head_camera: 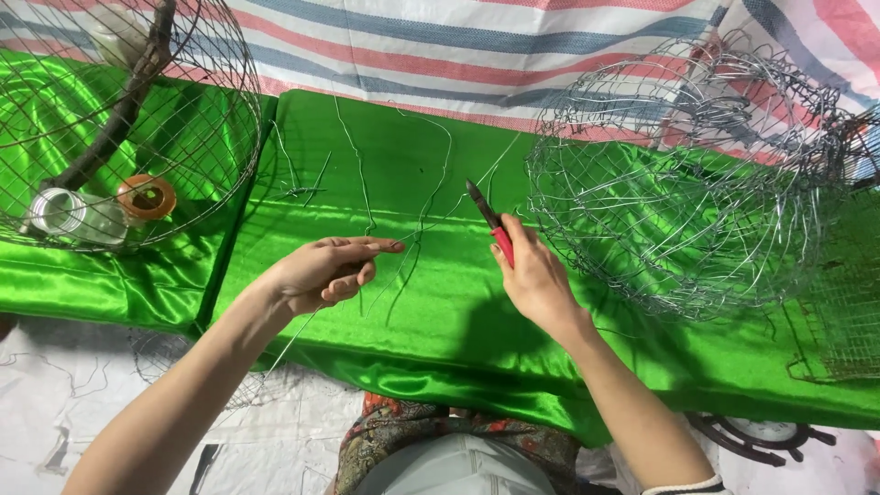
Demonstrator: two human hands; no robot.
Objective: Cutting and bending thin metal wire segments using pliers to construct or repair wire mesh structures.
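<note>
My left hand (325,270) pinches a thin silver wire (417,225) between thumb and forefinger above the shiny green cloth (403,312). The wire runs up across the cloth in loose curves. My right hand (532,275) grips red-handled pliers (490,225), their dark jaws pointing up-left near the wire. A half-woven wire basket frame (687,183) lies on its side just right of my right hand.
A round wire cage (119,119) at the left holds a branch, a clear jar (60,213) and an orange-lidded cup (147,197). Striped tarp (458,46) lies behind the cloth. A flat wire mesh piece (839,321) sits at the far right.
</note>
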